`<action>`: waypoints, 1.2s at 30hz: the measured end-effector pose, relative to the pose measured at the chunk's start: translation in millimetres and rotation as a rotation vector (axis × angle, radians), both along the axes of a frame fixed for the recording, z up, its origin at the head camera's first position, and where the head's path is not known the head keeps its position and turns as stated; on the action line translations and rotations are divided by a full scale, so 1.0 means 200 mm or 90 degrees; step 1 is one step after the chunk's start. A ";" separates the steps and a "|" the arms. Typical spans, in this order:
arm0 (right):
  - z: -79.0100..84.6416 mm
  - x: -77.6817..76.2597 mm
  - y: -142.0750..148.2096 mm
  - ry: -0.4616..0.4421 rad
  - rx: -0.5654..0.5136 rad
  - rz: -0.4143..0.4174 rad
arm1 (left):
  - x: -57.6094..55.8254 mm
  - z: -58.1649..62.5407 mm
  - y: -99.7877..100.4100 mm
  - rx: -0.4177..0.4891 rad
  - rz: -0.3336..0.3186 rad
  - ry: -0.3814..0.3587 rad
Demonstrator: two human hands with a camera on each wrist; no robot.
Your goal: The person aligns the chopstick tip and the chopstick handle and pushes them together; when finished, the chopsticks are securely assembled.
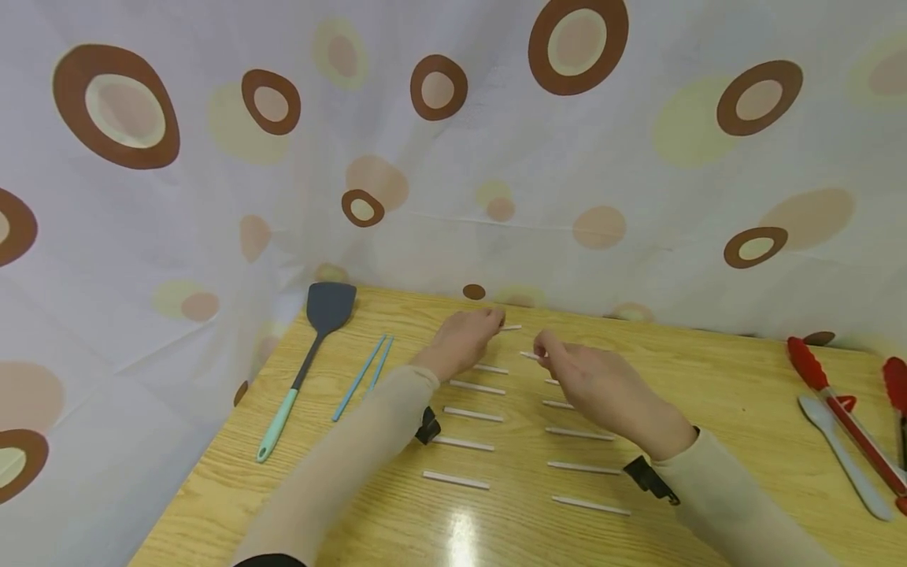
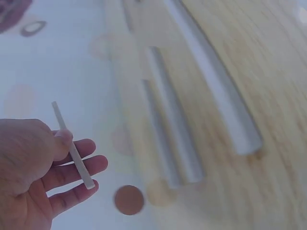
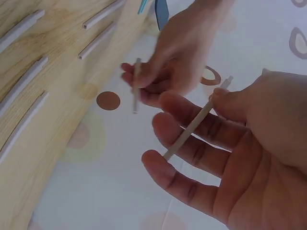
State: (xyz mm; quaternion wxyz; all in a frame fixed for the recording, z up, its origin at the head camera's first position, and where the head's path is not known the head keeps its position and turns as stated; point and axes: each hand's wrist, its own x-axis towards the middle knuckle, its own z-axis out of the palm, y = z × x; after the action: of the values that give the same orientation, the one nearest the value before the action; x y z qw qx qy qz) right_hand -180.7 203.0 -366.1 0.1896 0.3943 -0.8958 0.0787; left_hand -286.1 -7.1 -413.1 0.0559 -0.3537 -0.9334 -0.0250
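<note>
My left hand (image 1: 459, 340) pinches a thin white stick (image 2: 80, 165) between thumb and fingers, above the table's far edge. To its right, my right hand (image 1: 602, 386) pinches a similar stick (image 3: 190, 128); the thumb presses it across the fingers, and its upper end narrows to a small tip. The hands are a short gap apart, and the two sticks do not touch. Below them, white sticks lie in two columns: a left column with a stick (image 1: 463, 444) under the left forearm's side, and a right column with a stick (image 1: 584, 468) partly beneath the right hand.
A dark turner (image 1: 331, 305) with a mint handle and a pair of blue chopsticks (image 1: 359, 379) lie at the left. At the right are a grey spoon (image 1: 839, 449) and red-tipped tongs (image 1: 808, 362). A circle-patterned cloth (image 1: 453, 157) hangs behind the wooden table (image 1: 680, 354).
</note>
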 end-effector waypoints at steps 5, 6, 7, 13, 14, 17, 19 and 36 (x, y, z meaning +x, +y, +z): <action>0.02 0.01 0.03 -0.021 -0.002 -0.037 | 0.09 0.10 -0.05 0.081 -0.038 0.038; 0.03 0.01 0.03 -0.023 0.003 -0.044 | 0.11 0.11 -0.06 0.094 -0.045 0.050; 0.03 0.02 0.04 -0.029 0.005 -0.049 | 0.13 0.13 -0.07 0.111 -0.054 0.057; 0.05 0.04 0.07 -0.043 0.010 -0.066 | 0.22 0.18 -0.12 0.189 -0.115 0.108; 0.05 0.04 0.07 -0.040 0.008 -0.065 | 0.23 0.19 -0.13 0.197 -0.118 0.118; 0.04 0.03 0.08 -0.016 0.001 -0.056 | 0.27 0.21 -0.14 0.215 -0.116 0.137; 0.04 0.03 0.08 0.006 -0.004 -0.048 | 0.28 0.22 -0.14 0.223 -0.114 0.142; 0.05 0.02 0.07 0.027 -0.023 -0.044 | 0.33 0.24 -0.13 0.236 -0.135 0.139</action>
State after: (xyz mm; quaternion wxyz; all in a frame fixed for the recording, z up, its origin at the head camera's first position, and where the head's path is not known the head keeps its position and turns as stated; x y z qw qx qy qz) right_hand -177.7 218.0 -356.7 0.2184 0.3614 -0.9030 0.0797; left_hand -221.0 -32.9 -365.7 0.2175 -0.4342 -0.8589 -0.1630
